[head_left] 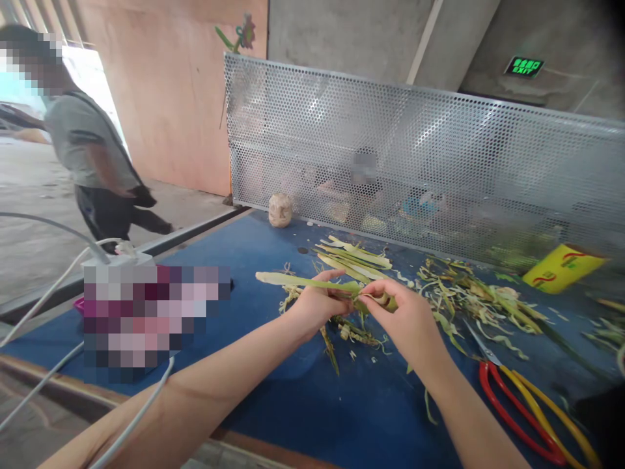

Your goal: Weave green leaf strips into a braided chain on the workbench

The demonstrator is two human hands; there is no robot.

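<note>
My left hand (316, 305) is closed round a long green leaf strip (293, 281) that sticks out to the left over the blue table (293, 404). My right hand (405, 312) pinches the strip's other end, where the leaf is folded or rolled between my fingertips. Both hands meet above a small pile of leaf scraps (351, 332).
Loose leaf strips (354, 255) and a heap of trimmings (469, 293) lie beyond my hands. Red and yellow scissors (517, 404) rest at the right. A yellow container (561, 267), a perforated metal screen (415, 169), a pale round object (280, 210), white cables (58, 286) and a walking person (92, 150) surround the table.
</note>
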